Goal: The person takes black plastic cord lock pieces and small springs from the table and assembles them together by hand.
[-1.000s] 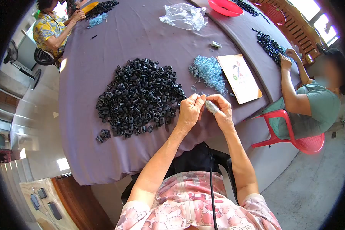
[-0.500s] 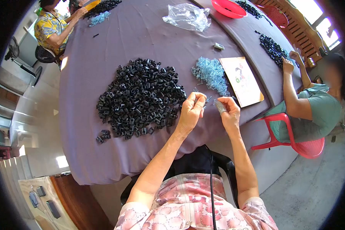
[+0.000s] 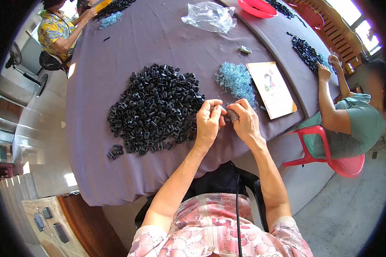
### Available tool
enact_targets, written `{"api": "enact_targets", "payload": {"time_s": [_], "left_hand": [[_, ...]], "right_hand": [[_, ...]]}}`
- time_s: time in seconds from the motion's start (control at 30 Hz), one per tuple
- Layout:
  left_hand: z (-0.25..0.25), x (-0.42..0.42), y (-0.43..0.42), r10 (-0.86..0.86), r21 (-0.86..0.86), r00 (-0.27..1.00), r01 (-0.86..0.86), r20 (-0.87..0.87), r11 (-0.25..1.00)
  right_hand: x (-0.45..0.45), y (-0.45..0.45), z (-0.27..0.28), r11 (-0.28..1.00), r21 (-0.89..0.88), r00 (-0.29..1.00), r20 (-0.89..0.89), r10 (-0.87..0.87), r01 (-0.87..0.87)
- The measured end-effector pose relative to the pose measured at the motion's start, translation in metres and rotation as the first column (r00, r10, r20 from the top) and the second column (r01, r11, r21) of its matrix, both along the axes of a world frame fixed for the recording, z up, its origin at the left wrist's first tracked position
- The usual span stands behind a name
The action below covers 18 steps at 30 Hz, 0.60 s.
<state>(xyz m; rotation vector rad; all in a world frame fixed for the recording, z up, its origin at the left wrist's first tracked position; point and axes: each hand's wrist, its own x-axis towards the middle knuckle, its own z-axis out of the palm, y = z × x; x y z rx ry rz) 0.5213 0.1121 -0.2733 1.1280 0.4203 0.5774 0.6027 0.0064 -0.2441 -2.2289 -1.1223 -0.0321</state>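
My left hand (image 3: pixel 208 126) is closed in a pinch over the table's near side, right beside a heap of small black plastic parts (image 3: pixel 156 109) with holes in them. Whatever sits between its fingertips is too small to make out. Close against it, my right hand (image 3: pixel 248 124) is closed too, fingertips meeting the left ones. A grey, rough-looking piece (image 3: pixel 233 115) shows at the right thumb; I cannot tell if it is held or wrapped around the thumb. Just beyond my hands lies a pile of tiny light-blue, coil-like pieces (image 3: pixel 236 81).
A booklet (image 3: pixel 272 90) lies right of the blue pile, with a small pale-green object (image 3: pixel 245 50) behind it. Farther back are a clear plastic bag (image 3: pixel 209 18) and a red basin (image 3: pixel 257 7). Co-workers sit at left (image 3: pixel 55 32) and right (image 3: pixel 351 115), handling similar piles.
My right hand has moved left and turned inward, so its fingertips now meet those of my left hand. My left hand has shifted slightly left and down.
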Motion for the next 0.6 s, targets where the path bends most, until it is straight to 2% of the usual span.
{"api": "enact_targets", "payload": {"time_s": [0.2,0.4,0.5,0.6], "left_hand": [[0.0,0.0,0.0,0.013,0.033,0.999,-0.012,-0.037,0.999],[0.0,0.001,-0.001,0.0,0.078,0.998,0.005,-0.057,0.997],[-0.001,0.0,0.0,0.003,0.089,0.999,0.002,-0.051,0.996],[0.0,-0.001,-0.001,-0.015,0.103,0.997,0.023,-0.071,0.994]], "right_hand": [[0.007,-0.009,0.006,0.993,-0.085,0.996,0.026,0.081,-0.078],[0.012,-0.008,0.001,0.995,-0.088,0.999,0.034,0.039,-0.036],[0.009,-0.007,0.0,0.998,-0.059,0.998,0.049,0.035,-0.032],[0.007,-0.01,-0.002,0.999,0.044,1.0,-0.002,-0.015,0.015]]}}
